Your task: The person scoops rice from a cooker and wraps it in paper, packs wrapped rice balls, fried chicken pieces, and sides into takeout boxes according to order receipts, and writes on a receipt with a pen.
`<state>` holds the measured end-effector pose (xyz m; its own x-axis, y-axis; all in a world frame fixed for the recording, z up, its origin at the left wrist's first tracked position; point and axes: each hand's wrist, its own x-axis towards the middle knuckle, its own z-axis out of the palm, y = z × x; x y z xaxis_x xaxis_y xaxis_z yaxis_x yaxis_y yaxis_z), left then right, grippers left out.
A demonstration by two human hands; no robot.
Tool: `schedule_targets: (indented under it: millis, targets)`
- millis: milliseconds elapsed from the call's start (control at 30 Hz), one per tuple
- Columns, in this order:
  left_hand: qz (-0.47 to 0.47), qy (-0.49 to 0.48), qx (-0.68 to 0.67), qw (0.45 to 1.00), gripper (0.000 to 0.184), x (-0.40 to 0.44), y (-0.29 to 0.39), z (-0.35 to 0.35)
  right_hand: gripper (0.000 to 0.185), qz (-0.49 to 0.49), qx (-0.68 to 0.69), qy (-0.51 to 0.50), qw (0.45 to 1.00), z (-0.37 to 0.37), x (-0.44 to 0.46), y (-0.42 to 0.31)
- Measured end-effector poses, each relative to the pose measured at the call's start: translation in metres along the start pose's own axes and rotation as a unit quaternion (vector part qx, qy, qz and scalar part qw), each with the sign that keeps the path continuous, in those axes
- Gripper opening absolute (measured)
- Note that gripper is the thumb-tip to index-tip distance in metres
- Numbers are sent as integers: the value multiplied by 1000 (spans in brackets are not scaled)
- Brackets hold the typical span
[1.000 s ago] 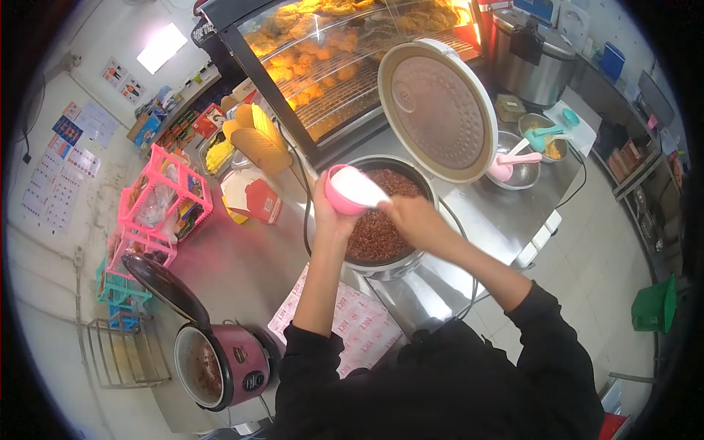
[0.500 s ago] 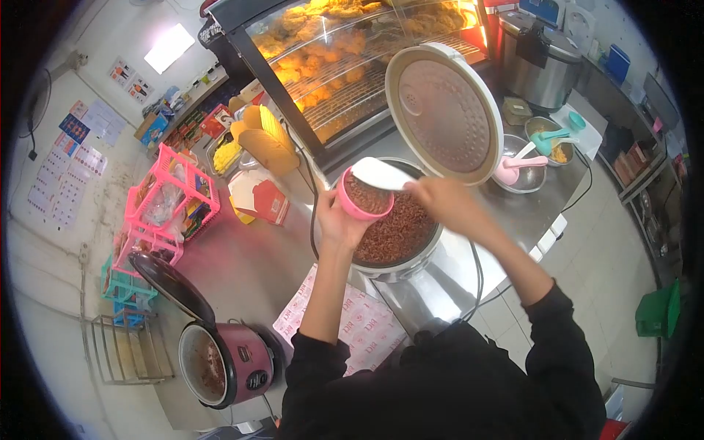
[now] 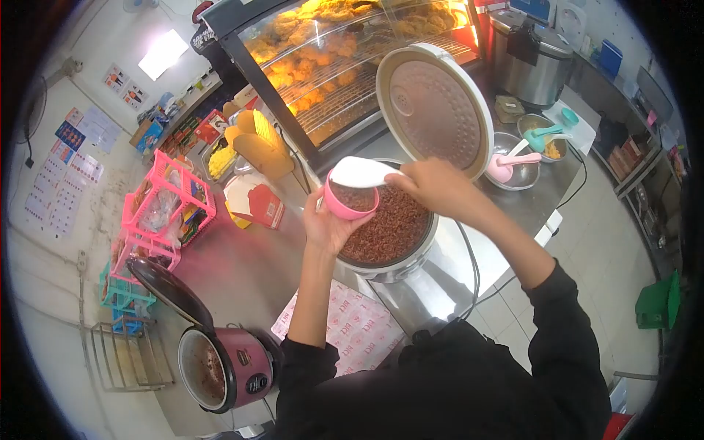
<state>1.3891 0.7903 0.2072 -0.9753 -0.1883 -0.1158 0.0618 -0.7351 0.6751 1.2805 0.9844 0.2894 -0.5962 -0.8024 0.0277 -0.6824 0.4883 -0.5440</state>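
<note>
Our left hand [image 3: 327, 229] grips the pink cup [image 3: 353, 212] over the big pot [image 3: 400, 272] of brown rice [image 3: 392, 227]. Our right hand [image 3: 434, 183] grips the white spoon [image 3: 359, 172] at the cup's top. We seem to be packing rice in, so the next push needs a still cup.

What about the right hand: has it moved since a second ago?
Yes: the right hand has moved up the picture, closer to the open lid.
</note>
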Motion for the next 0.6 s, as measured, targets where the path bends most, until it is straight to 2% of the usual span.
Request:
schedule_targets:
  millis: [33,100,167,233,300,367,433,500,567,600]
  targets:
    - [1,3,-3,1000,62,0,-2,1,48,-1,-1,-5,1000,18,-2,0]
    - [31,20,-55,998,57,6,-2,4,49,-7,85,34,996,62,-9,2]
    - [39,29,-35,998,58,9,-2,12,50,-34,101,39,994,66,-3,8]
    - [75,103,12,992,63,7,-8,18,50,-72,107,-7,992,62,9,15]
    - [46,85,35,995,68,5,-6,13,50,-55,104,-21,993,31,9,8]
    - [-9,-38,57,998,67,2,-4,8,46,-39,39,-49,997,8,7,3]
    - [20,-45,46,998,61,0,-6,8,46,-16,30,-71,997,9,5,2]
    - [128,-9,-6,992,54,-1,-9,13,46,-38,98,-7,994,37,3,5]
    - [121,-10,-40,992,54,-4,-6,10,45,-11,76,-31,997,39,4,-3]
    - [160,9,-32,986,55,-8,-6,8,43,-36,71,-25,997,31,5,-5]
